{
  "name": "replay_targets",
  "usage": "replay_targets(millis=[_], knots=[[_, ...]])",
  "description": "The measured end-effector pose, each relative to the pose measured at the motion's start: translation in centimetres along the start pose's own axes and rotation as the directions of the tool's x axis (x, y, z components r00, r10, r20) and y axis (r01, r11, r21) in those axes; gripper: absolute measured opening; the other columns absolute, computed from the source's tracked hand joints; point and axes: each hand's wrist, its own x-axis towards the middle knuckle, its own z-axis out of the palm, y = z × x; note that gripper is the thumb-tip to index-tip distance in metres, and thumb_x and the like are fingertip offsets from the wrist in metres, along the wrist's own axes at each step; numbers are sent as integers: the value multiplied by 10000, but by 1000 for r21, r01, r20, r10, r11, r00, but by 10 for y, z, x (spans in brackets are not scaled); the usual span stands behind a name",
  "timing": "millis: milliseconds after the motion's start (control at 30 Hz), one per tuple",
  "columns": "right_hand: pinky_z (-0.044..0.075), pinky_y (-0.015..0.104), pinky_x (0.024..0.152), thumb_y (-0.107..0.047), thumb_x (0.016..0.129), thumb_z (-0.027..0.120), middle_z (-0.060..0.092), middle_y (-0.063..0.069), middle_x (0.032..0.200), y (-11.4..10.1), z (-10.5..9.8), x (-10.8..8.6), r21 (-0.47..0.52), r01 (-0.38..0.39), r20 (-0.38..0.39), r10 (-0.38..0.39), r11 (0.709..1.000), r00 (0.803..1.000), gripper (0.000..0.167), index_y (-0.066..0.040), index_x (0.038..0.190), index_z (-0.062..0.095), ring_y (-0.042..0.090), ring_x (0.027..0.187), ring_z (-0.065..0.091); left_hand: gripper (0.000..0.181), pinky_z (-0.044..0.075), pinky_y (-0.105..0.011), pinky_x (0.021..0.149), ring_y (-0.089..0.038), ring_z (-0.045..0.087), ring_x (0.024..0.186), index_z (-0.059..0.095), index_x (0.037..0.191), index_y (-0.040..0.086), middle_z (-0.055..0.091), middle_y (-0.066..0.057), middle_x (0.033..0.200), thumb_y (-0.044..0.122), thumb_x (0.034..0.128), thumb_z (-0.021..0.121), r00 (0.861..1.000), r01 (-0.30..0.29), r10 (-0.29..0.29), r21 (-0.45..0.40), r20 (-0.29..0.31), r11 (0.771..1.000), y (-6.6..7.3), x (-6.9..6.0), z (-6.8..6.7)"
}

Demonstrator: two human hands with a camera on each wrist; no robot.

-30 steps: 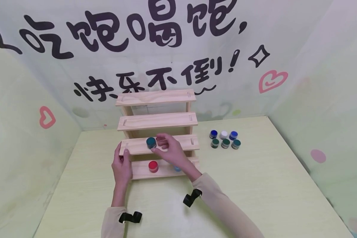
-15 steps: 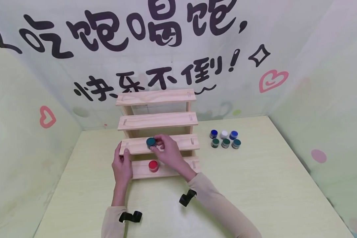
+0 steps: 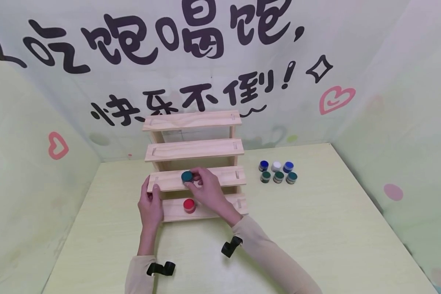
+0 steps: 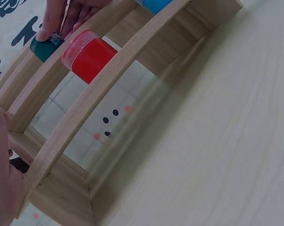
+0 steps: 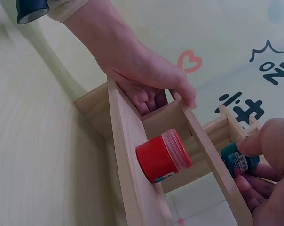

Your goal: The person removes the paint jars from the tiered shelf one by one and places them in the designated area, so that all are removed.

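A stepped wooden rack (image 3: 194,150) with several shelves stands on the table. My left hand (image 3: 150,208) grips its left end, thumb on top of the second-lowest shelf and fingers curled around the side. On that shelf, left of centre, is a teal-lidded paint jar (image 3: 187,176). My right hand (image 3: 207,190) pinches this jar between thumb and fingers; the right wrist view shows its label (image 5: 238,162). Below it, a red paint jar (image 3: 189,206) sits upright on the lowest shelf. A light blue jar (image 4: 154,4) on the same shelf is hidden behind my right arm in the head view.
Right of the rack, several small paint jars (image 3: 278,177) stand in two rows on the table (image 3: 316,228), with blue, white and green lids. A printed cloth wall (image 3: 279,114) rises behind the rack, and similar walls flank both sides.
My right hand has shifted slightly left and its fingers have closed in on the teal-lidded jar. Its forearm now covers the light blue jar. The left hand stays in place.
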Motion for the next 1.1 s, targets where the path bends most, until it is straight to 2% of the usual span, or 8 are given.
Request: replay_targets(millis=[200,433,667,900,1100], knots=[[550,246,822,-103,904,760,690,101,1067,3,-4,-6,53,43,-26,-41,998,999,344,-8,1212,639,194,943,652,480,393,-212,614,-98,468,688,455,1534,228,528,-68,799,373,1076,452,1000,-1,1,8,-1,1000,-1,0,0],[582,345,832,-98,908,756,696,119,1074,7,-15,-15,88,82,-84,-75,993,994,346,-2,1218,634,228,939,673,475,395,-236,586,-109,462,650,467,1525,245,498,-18,732,386,1072,460,1000,-1,1,8,-10,1000,-2,0,0],[581,323,802,-104,907,760,699,129,1069,15,-27,-22,89,118,-170,-102,989,980,336,4,1201,636,235,932,676,471,399,-235,579,-101,471,646,475,1519,248,515,-31,752,393,1071,459,1000,-10,10,-4,-11,1000,-4,0,1],[586,353,817,-116,919,752,702,128,1081,23,-36,-26,107,123,-244,-94,987,965,327,-12,1208,638,252,948,684,478,409,-212,587,-78,477,665,461,1529,258,558,-109,812,396,1072,449,1000,-4,4,-8,0,1000,-6,0,0],[591,375,825,-115,929,740,704,124,1097,28,-44,-31,133,110,-293,-67,985,954,314,-25,1212,635,253,952,686,467,400,-215,578,-84,468,652,477,1518,250,529,-55,775,386,1072,460,1000,-21,20,-10,-13,1000,-5,0,2]])
